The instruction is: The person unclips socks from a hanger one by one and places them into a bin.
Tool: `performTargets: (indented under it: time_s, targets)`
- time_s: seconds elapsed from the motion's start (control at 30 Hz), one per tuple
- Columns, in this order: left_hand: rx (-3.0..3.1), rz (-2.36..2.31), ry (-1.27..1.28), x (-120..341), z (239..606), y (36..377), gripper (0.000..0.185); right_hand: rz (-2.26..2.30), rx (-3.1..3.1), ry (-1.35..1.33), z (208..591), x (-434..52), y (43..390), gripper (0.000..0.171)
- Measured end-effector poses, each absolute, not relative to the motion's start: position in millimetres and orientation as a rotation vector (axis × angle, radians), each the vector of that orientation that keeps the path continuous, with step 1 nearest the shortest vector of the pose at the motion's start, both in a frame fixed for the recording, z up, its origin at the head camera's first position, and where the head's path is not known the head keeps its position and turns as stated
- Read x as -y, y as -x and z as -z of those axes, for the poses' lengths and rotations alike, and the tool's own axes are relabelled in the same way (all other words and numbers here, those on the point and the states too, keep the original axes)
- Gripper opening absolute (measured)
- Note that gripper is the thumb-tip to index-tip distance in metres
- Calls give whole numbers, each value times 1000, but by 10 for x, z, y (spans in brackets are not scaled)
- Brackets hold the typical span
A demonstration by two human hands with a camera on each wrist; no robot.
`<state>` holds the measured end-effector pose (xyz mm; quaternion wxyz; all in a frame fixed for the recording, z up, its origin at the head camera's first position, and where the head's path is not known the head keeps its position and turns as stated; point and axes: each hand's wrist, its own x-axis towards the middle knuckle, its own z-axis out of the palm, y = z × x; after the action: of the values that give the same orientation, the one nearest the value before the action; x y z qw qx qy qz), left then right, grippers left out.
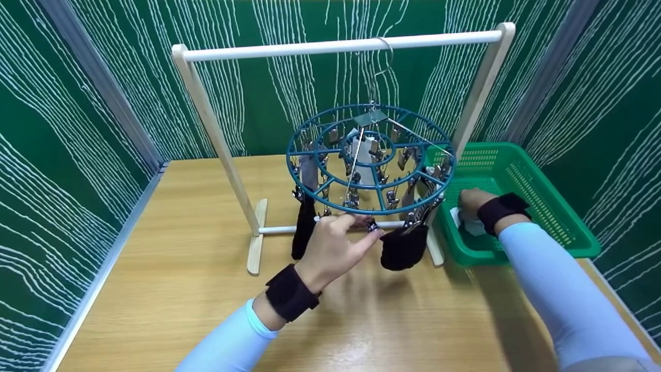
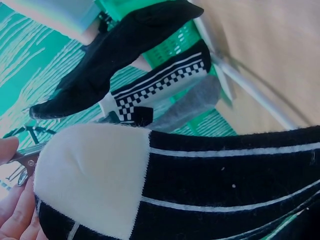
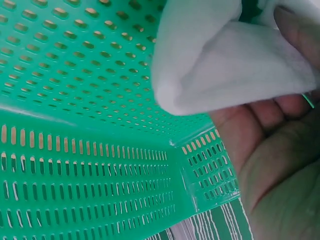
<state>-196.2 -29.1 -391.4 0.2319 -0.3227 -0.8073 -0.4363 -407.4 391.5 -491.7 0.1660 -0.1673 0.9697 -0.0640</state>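
White cloth [image 3: 227, 70]: right of head frame, within green basket [image 1: 472, 160] | Right hand [image 1: 474, 204]: fingers gripping white cloth | Left hand [image 1: 330, 248]: frame centre, thumb and fingers pinching metal clip [image 1: 372, 223] at lower rim of round hanger [image 1: 384, 212] | Round hanger: suspended from white rail [image 1: 310, 48], top of frame | Black sock [image 1: 404, 249]: hanging beside left hand, lower centre

Green, white-streaked walls [image 1: 263, 111] enclose a wood-grain tabletop [image 1: 170, 248] on three sides; grey posts [image 1: 106, 77] stand at both rear corners.
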Motion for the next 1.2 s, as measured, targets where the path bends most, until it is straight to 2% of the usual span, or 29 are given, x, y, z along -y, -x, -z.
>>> performTargets:
  time_s: [0.2, 0.33, 0.43, 0.7, 0.97, 1.2]
  targets:
    - [2222, 1182, 889, 286, 3925, 1965, 19, 308, -2792, 516, 4531, -3738, 3734, 28]
    - [2216, 1167, 891, 292, 3930, 1961, 19, 345, -2834, 536, 4331, -3737, 3600, 21]
    - [2195, 1157, 900, 298, 3930, 1953, 19, 348, -2863, 507, 4205, -3779, 3551, 30]
    - [2136, 1139, 935, 303, 3937, 1942, 17, 453, -2883, 430, 3887, -3894, 3467, 32]
    - [2108, 1073, 950, 307, 3932, 1921, 19, 594, -2969, 472, 3569, -3685, 3301, 37]
    - [2088, 1015, 952, 316, 3957, 1921, 20, 699, -3063, 475, 3317, -3564, 3064, 35]
